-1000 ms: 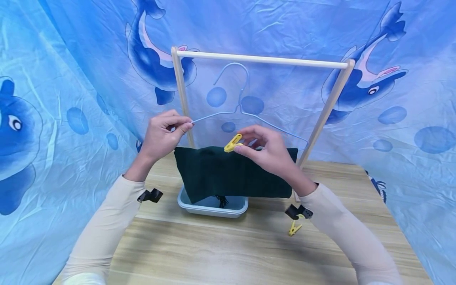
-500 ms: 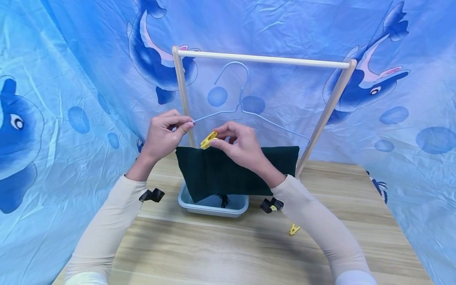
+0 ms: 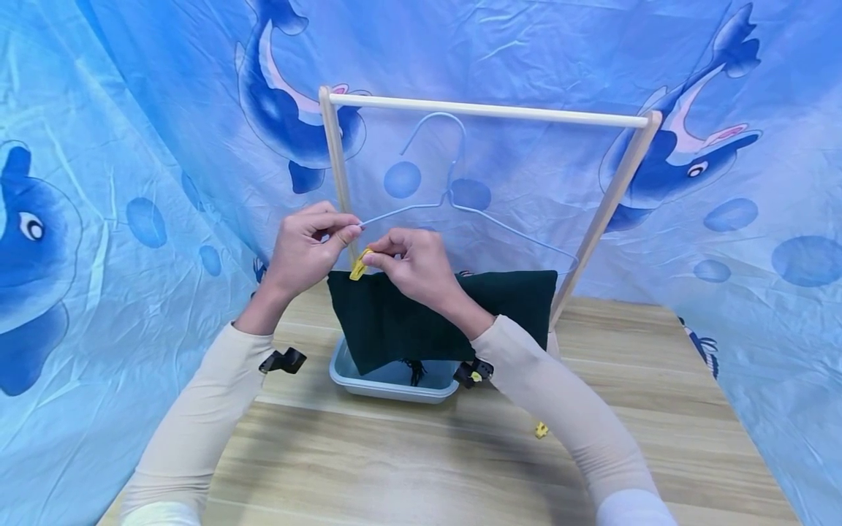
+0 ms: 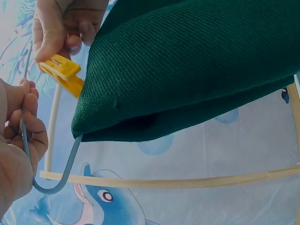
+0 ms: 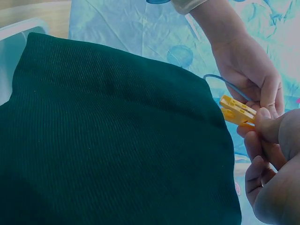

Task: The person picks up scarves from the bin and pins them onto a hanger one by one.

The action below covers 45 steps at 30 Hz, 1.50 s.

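Leftward goes the right hand [image 3: 411, 267], carrying the yellow clothespin [image 3: 359, 265] from mid-cloth to the left corner of the dark green cloth [image 3: 395, 321], now just beside the left hand [image 3: 302, 248]. Nearest on the tabletop [image 3: 408, 467], a second yellow clothespin [image 3: 541, 429] lies half hidden behind the right sleeve. Next, a grey-blue tub [image 3: 395, 383] sits under the cloth, its contents mostly covered. Right fingers pinch the clothespin at the cloth's edge; whether its tips bite the fabric, I cannot tell. The left hand pinches the end of the blue wire hanger [image 3: 454, 197], whose lower bar is hidden by the cloth. It hangs from the wooden rack [image 3: 487, 109].
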Motion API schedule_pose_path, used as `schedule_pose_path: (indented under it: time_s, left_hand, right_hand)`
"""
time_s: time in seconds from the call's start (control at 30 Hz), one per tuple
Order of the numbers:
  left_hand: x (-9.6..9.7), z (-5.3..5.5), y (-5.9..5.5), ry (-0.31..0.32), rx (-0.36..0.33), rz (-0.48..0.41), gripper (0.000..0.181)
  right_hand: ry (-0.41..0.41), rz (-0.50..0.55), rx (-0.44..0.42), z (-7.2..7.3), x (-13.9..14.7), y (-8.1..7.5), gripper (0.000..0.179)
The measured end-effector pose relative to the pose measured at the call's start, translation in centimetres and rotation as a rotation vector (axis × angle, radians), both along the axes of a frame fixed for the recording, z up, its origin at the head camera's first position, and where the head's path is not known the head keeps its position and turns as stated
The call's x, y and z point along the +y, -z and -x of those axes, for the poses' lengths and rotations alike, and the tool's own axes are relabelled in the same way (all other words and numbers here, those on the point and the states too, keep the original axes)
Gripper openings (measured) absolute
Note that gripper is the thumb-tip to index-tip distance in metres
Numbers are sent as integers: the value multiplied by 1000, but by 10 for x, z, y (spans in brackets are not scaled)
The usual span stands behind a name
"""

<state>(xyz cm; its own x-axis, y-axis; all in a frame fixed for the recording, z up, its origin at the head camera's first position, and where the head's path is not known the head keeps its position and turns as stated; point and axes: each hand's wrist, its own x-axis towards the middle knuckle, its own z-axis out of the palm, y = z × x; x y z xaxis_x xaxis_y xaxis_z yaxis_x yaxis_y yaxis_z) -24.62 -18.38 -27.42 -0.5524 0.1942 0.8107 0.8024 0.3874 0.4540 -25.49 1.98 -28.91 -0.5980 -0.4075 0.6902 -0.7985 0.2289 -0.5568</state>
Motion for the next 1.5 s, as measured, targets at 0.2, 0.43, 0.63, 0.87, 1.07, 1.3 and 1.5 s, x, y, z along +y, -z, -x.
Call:
schedule_pose_path:
  time_s: [0.2,0.43,0.63,0.87,1.07,1.3,1.5]
  left_hand:
    - [2,0,0,7,16,8,6]
    - [5,1,-1,29,35,12,6]
    - [3,0,2,30,33,13,7]
    - [0,-1,4,17,12,24,8]
    - [-3,-2,4,10,5,19,8]
    - [-5,-2,4,5,8,16,8]
    - [-7,-3,3,-8,-1,7,8]
  right_hand:
    - [10,-29,-16,2,-5,-1,10]
    - [18,-100,-82,4,-10,-1,10]
    - [26,-162,-124,4,-14,1,18]
    - [17,-186,-174,4,-11,2,31]
    - [10,-135,-168,-1,-2,-1,33]
    - [-4,-105,-124,-9,13,-5,31]
    - [-28,-55,-59,-13,32,-6,29]
